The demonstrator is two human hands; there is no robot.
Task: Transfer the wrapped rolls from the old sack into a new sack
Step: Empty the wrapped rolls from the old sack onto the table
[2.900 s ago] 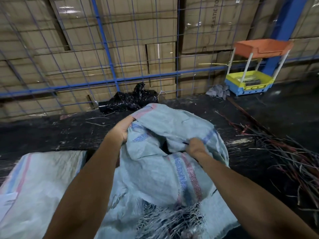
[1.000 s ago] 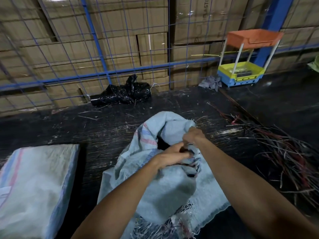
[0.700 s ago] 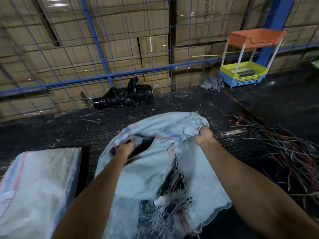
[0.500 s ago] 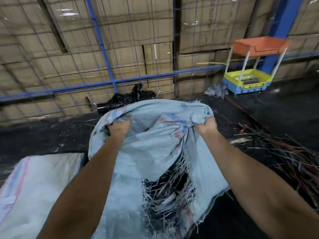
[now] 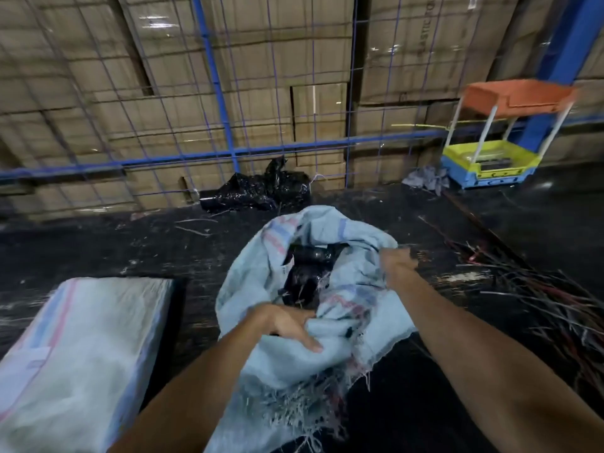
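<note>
The left hand (image 5: 287, 325) grips the near rim of the old sack (image 5: 330, 351), fingers curled into the frayed cloth, while the right hand (image 5: 397, 266) pinches the far right rim, the two well apart and holding the mouth open. Black wrapped rolls (image 5: 309, 266) lie inside. A filled sack (image 5: 75, 348) rests just left on the dark floor (image 5: 98, 246).

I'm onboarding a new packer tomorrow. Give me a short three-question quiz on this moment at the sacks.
1. True or false: both hands grip the frayed sack.
2. What shows in the sack's open mouth? A) black wrapped rolls B) cardboard boxes C) nothing
3. Which side of the frayed sack does the flat sack lie on?

Key:
1. True: left hand, right hand.
2. A: wrapped rolls.
3. Left: flat sack.
</note>
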